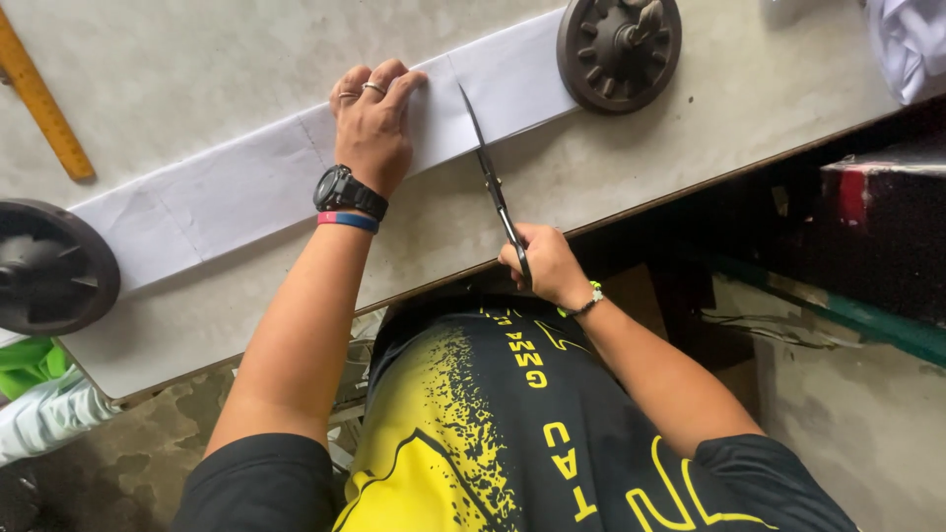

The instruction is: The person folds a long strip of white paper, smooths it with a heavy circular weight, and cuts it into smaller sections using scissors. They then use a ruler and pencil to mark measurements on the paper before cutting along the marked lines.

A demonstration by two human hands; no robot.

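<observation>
Left hand (374,123) pressed flat, fingers spread, on white paper strip (246,182) lying diagonally across tabletop (611,167). Right hand (547,264) at near tabletop edge, grip closed around scissors (493,177) handles; blades parted, tips on strip just beside left fingers. Strip ends weighted by dark round weight (619,49) at far edge and second dark weight (49,266) at left edge. Yellow ruler (44,103) near far-left corner.

The person wears a black short-sleeved shirt (512,433) with a yellow spattered panel down the front and yellow lettering and outlines. On the left wrist sit a black wristwatch (347,191) and a pink-and-blue band (347,221). Rings (372,89) circle two left fingers. A thin bracelet (588,303) with a pale green bead wraps the right wrist.
</observation>
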